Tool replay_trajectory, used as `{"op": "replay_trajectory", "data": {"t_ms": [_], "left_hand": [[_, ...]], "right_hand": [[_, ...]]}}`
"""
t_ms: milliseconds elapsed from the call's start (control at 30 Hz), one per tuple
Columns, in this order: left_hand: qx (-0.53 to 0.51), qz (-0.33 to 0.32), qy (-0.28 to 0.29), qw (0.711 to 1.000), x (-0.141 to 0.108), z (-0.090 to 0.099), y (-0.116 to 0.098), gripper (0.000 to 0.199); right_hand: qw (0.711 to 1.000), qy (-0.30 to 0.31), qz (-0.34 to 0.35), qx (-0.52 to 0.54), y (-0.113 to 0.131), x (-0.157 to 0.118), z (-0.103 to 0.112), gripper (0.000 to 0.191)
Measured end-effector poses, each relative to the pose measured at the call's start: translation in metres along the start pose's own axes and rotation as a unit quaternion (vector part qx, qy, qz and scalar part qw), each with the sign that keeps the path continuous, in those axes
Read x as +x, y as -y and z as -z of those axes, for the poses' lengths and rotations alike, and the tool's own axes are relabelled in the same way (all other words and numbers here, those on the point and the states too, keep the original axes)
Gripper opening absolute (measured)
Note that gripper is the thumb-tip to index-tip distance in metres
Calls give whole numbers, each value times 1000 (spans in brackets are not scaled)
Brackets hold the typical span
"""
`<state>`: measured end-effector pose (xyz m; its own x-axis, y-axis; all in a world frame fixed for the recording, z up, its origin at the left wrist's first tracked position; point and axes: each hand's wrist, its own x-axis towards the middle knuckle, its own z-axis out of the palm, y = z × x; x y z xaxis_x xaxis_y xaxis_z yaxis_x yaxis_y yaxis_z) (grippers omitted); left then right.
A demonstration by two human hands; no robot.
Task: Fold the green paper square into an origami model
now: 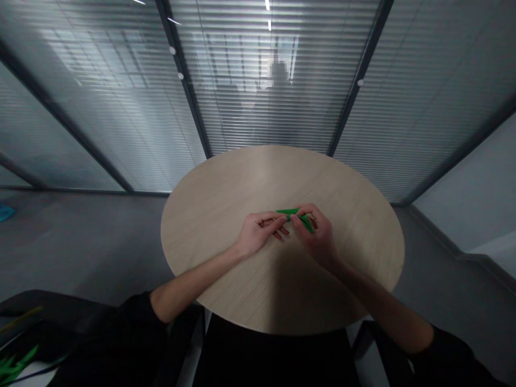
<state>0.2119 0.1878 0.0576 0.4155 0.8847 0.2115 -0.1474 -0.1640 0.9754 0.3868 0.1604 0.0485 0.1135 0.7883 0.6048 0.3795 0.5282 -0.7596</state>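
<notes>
A small piece of folded green paper is held between my two hands over the round table. My left hand pinches its left part between thumb and fingers. On the other side, my right hand grips the right part, where a green flap angles down toward the palm. Fingers cover much of the folds, so the full shape of the paper cannot be made out.
Glass partitions with blinds stand just beyond the table's far edge. A plant is at the lower left, near a dark chair. Something blue lies on the floor far left.
</notes>
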Motion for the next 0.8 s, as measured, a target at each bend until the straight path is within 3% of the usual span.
{"op": "replay_trajectory", "data": {"t_ms": [500, 800], "left_hand": [[-39, 2, -10, 999, 2, -1, 1, 39], [-51, -13, -28, 998, 1, -2, -1, 35]], "right_hand": [[999, 30, 15, 10, 0, 0, -1, 9], [998, 38, -12, 47, -6, -2, -3, 8]]}}
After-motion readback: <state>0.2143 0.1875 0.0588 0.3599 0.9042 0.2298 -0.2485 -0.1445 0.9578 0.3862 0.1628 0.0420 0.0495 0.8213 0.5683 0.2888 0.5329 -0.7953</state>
